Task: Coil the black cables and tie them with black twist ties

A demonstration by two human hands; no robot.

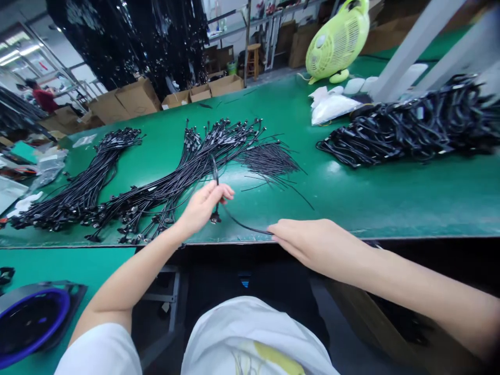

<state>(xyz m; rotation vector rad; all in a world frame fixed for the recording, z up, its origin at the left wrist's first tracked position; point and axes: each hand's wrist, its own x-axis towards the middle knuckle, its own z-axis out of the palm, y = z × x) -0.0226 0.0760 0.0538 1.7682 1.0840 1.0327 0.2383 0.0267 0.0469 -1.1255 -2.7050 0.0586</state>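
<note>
A black cable (247, 226) runs between my two hands above the front edge of the green table. My left hand (205, 204) pinches it where it is doubled into a loop, and a connector end hangs just below the fingers. Closed around the other stretch of the cable is my right hand (299, 237), lower and to the right. Behind my left hand lies a long bundle of black cables (175, 179) with connectors at both ends. Thin black ties or short wires (271, 159) are heaped beside that bundle.
Another cable bundle (94, 177) lies at the left, and a large pile of coiled cables (414, 125) at the right. A green fan (338, 41) and a white plastic bag (334, 107) stand behind. Cardboard boxes (138, 99) line the far edge. A blue-rimmed round object (64, 307) sits lower left.
</note>
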